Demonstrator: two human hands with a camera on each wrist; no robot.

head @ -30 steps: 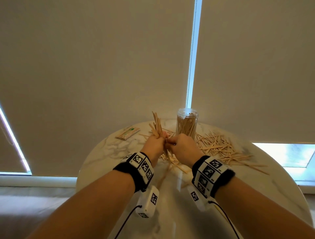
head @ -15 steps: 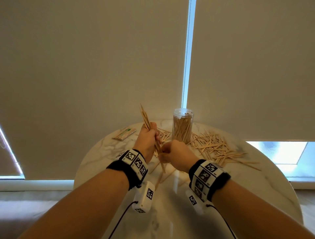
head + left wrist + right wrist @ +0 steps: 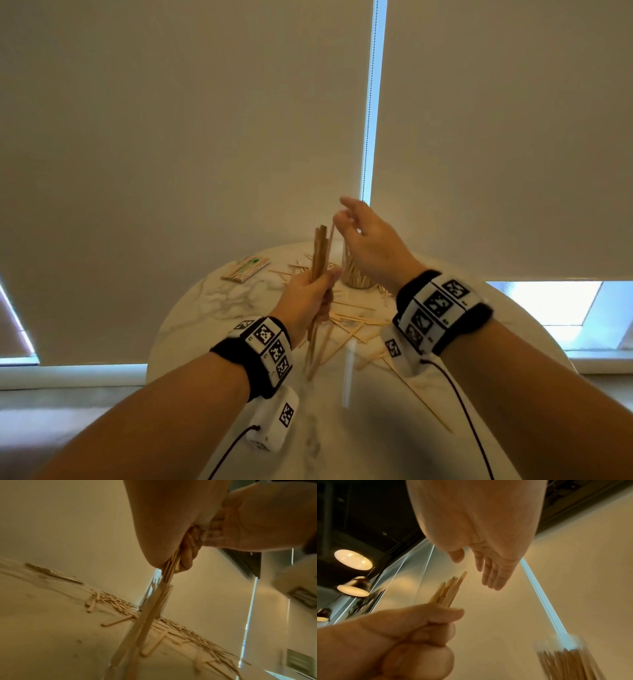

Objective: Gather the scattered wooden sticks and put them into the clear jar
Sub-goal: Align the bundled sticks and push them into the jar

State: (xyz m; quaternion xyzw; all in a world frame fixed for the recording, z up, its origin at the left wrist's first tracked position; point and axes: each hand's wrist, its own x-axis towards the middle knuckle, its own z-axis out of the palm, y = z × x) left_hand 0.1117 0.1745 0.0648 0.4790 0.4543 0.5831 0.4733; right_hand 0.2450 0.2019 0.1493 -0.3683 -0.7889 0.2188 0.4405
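Note:
My left hand point(image 3: 313, 294) grips a bundle of wooden sticks point(image 3: 320, 251) upright over the round marble table point(image 3: 205, 308); the left wrist view shows the bundle point(image 3: 150, 609) running down from my curled fingers. My right hand point(image 3: 346, 216) is raised just above the bundle's top ends, fingers straight and holding nothing, as the right wrist view point(image 3: 479, 569) confirms. The clear jar point(image 3: 352, 277), with several sticks standing in it, is mostly hidden behind my right hand; its rim point(image 3: 565, 646) shows blurred. Scattered sticks point(image 3: 349, 318) lie on the table around the jar.
A wrapped packet of sticks point(image 3: 245, 269) lies at the table's far left. One long stick point(image 3: 421, 401) lies near my right forearm. Pale roller blinds hang right behind the table, and its rim curves round on both sides.
My right hand let go of the bundle's lower part and rose above its top ends. My left hand has turned the bundle more upright and kept hold of it.

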